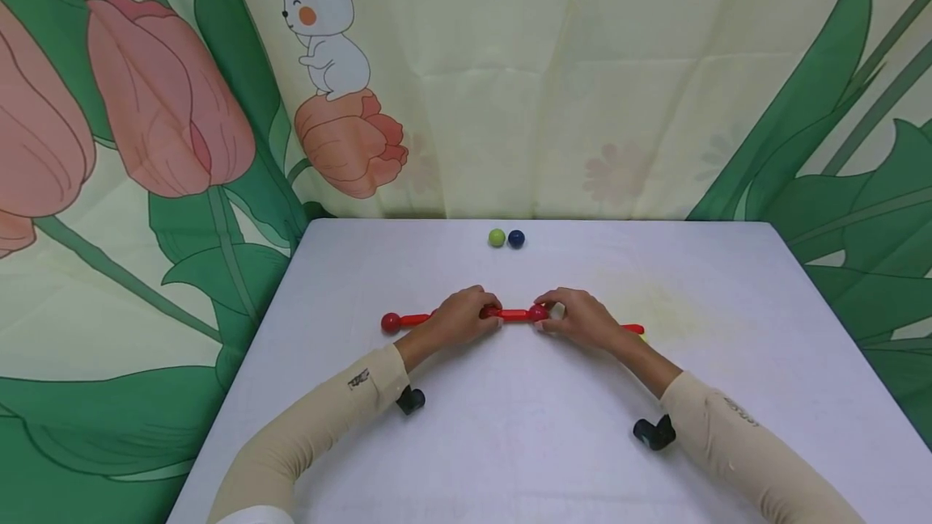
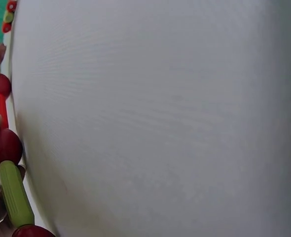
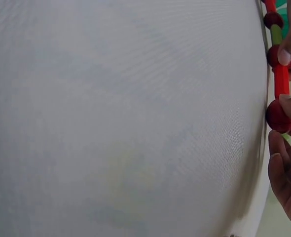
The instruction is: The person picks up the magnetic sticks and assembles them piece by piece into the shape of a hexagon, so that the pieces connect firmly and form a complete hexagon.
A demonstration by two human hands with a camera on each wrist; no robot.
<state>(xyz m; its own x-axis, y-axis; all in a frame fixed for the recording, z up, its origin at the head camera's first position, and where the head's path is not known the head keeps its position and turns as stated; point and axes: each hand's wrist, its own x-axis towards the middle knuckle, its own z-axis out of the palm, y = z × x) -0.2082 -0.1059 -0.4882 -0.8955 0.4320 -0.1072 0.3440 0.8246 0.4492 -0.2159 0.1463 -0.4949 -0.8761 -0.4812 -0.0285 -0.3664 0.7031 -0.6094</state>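
A row of red balls joined by short red and green rods lies across the white table. Its left end is a red ball (image 1: 390, 323) with a red rod (image 1: 415, 319). My left hand (image 1: 460, 317) pinches a red ball (image 2: 5, 148) in the middle of the row, beside a green rod (image 2: 15, 192). From that ball a red rod (image 1: 514, 315) runs right to another red ball (image 3: 277, 116), which my right hand (image 1: 580, 319) holds between thumb and fingers. Past my right wrist, partly hidden, a separate red rod (image 1: 633, 329) shows with a yellow-green bit under it.
Near the far table edge, a light green ball (image 1: 497, 238) and a dark blue ball (image 1: 516, 238) sit side by side. Black wrist cameras (image 1: 411, 401) hang under both sleeves. A printed curtain (image 1: 495, 103) stands right behind the table (image 1: 510, 427).
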